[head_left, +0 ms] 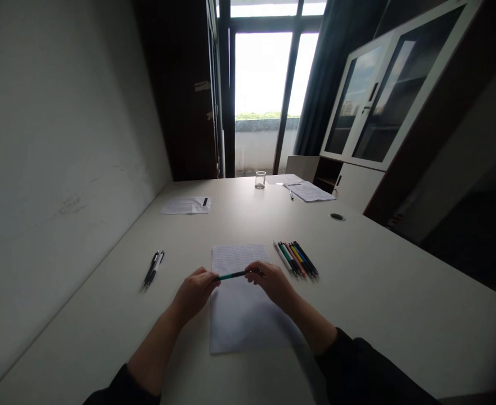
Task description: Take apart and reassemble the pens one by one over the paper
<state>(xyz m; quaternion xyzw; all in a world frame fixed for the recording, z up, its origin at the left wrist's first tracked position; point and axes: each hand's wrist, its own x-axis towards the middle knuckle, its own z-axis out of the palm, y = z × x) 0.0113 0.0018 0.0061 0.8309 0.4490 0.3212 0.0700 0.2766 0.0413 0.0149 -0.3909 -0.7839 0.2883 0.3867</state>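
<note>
A green pen [232,275] lies level between both hands, just above a sheet of paper [242,315] whose far part carries handwriting. My left hand [195,293] pinches the pen's left end with closed fingers. My right hand [273,281] pinches its right end the same way. Both hands hover over the middle of the sheet on the white table [378,292].
A row of several coloured pens [296,259] lies right of the sheet. Two dark pens [153,269] lie to the left. Farther off are a paper with a black clip [186,205], a glass [260,179], more papers [307,191] and a cable hole [337,216].
</note>
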